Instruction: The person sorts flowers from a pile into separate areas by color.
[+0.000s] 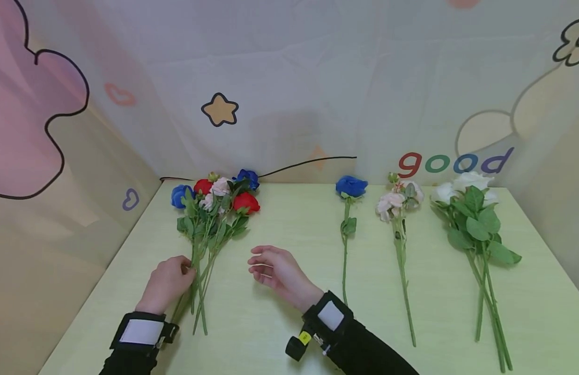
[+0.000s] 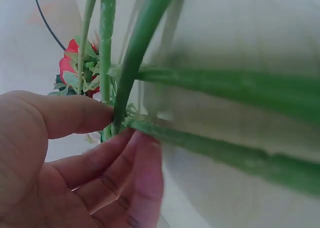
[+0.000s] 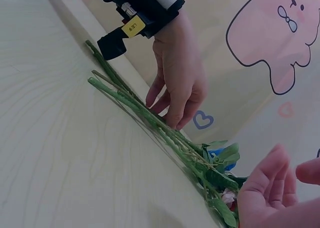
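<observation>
Two hands at work, both mine, on the pale green table [image 1: 289, 323].

Item: bunch of flowers [image 1: 214, 208] — blue, red and pale pink heads with green leaves, lying flat at the far left of the table, heads toward the back curtain [image 1: 317, 78], stems fanning toward me. A black cable [image 1: 308, 162] runs along the table's back edge just behind the heads.

Item: my left hand [image 1: 166, 284] — at the left side of the bunch, on the stems below the leaves. Thumb [image 2: 65, 115] and fingertips [image 2: 135, 148] touch the green stems from two sides in a light pinch; the fingers are bent, not clenched. Black sleeve and wrist strap behind it.

Item: my right hand [image 1: 277, 271] — just right of the bunch's stems, apart from them, palm turned toward the bunch, fingers loosely spread and holding nothing.

Item: single blue flower [image 1: 350, 187] — right of the bunch, beyond my right hand, stem pointing toward me.

Item: pink flower stem [image 1: 398, 205] — further right of the bunch, beside the blue one, lying parallel.

Item: white flowers [image 1: 467, 192] — farthest right from the bunch, several long stems with large leaves.
</observation>
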{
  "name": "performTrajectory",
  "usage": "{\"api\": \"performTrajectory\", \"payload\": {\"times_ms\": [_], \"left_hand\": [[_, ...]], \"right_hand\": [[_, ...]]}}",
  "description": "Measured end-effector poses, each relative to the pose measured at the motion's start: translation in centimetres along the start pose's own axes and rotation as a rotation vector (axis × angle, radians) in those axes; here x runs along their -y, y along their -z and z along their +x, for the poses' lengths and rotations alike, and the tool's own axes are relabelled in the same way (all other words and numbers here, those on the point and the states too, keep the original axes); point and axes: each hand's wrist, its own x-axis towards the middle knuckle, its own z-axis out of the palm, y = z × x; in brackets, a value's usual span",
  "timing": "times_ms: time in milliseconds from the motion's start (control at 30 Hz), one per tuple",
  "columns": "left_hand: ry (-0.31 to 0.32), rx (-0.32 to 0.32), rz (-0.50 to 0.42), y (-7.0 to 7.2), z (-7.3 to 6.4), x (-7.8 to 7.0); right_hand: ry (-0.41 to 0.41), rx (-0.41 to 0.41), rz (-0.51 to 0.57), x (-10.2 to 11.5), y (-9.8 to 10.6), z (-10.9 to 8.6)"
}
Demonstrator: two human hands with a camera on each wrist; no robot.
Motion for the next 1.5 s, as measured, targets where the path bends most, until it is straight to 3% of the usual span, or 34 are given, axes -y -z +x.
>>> {"api": "performTrajectory", "payload": {"times_ms": [300,433,633,900,1133,1500], "left_hand": [[0.021,-0.023,-0.088,0.2,0.3,0.5],[0.041,0.0,-0.137,0.4,0.4,0.6],[0.096,0.064,-0.305,0.5,0.6,0.6],[0.122,0.077,-0.421,0.8,0.3,0.2],[0.106,0.004,-0.421,1.2,-0.2,-0.2],[0.023,-0.163,-0.324,1.9,-0.6,-1.0]], "right_hand": [[0.0,0.018,0.01,0.0,0.2,-0.1],[0.004,0.021,0.016,0.0,0.3,-0.1],[0.002,0.03,0.018,0.1,0.4,-0.1],[0.0,0.035,0.012,0.2,0.5,-0.3],[-0.008,0.032,0.011,0.3,0.8,-0.5],[-0.002,0.037,0.009,0.4,1.0,-0.8]]}}
